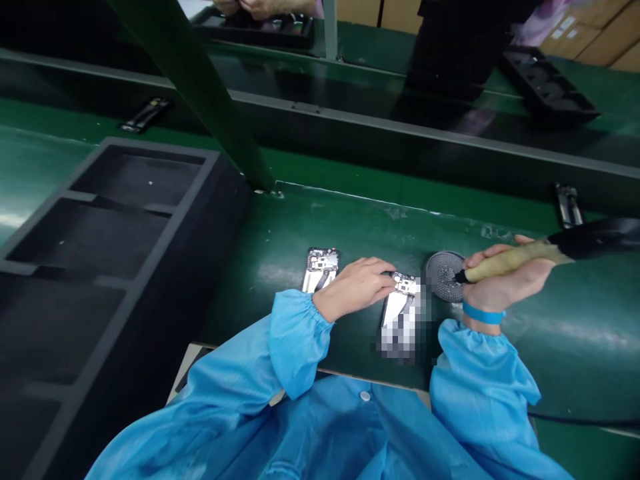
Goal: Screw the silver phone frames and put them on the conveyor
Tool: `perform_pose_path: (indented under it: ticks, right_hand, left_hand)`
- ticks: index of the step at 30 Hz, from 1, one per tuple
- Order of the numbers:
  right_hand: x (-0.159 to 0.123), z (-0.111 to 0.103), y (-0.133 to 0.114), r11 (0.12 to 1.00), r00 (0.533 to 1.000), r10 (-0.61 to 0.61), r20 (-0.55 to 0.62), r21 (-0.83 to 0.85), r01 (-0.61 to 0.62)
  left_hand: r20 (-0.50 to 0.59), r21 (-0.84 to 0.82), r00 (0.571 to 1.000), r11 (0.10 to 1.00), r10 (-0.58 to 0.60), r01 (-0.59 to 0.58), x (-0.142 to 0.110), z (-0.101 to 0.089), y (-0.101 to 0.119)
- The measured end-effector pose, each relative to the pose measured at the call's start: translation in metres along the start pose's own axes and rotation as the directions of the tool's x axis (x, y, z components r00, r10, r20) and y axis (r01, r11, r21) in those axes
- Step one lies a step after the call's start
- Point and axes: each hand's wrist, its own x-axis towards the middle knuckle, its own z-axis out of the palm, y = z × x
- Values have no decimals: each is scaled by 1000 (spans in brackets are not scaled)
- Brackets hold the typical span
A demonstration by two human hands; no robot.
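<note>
Left hand (pixel 357 287) lies flat, fingers stretched out and relaxed, pressing down on the top end of an opened phone chassis (pixel 400 310) just right of centre on the green table (pixel 575 333). It's not gripping anything, just pinning the phone in place. Right hand (pixel 505 280) is closed around the tan grip of an electric screwdriver (pixel 520 257), whose black body runs off toward the right edge of the frame. The tip sits over a small round screw dish (pixel 443 275), just to the right of the phone.

If I were doing this bit, I'd say the trick is to keep the bit straight down on the dish so it picks up one screw cleanly, and keep that left palm steady so the chassis doesn't skate on the slick table. My guess is a tilted bit would drop the screw on the way over.

There's a second opened phone (pixel 320 267) lying just left of the left hand, partly behind the blue sleeve.

Containers: the big dark foam tray (pixel 150 220) fills the left side of the frame. It has several long slots, and the ones I can see look empty apart from a speck or two. The dish has a dotted surface; can't tell how many screws are in it. Further back, at the top, there are two more black trays, one at upper left (pixel 260 30) with another person's hands over it, one at upper right (pixel 547 83). Contents too dark to make out.
</note>
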Motion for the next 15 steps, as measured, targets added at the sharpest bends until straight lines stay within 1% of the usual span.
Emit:
perform_pose_path:
  ticks: [2,6,11,15]
  right_hand:
    - [0,-3,6,1000,1000,-17,14,-21,17]
    - [-10,1,7,999,998,-17,63,-28,19]
    - [-14,4,7,999,999,-19,33,-32,20]
    - [-10,2,10,999,998,-39,44,-8,40]
  left_hand:
    - [-2,2,1000,1000,0,0,-1,-1,0]
    - [1,12,1000,1000,4,-4,-2,-1,-1]
    - [5,19,1000,1000,12,-13,-2,0,-1]
    - [7,17,1000,1000,9,-9,-1,0,-1]
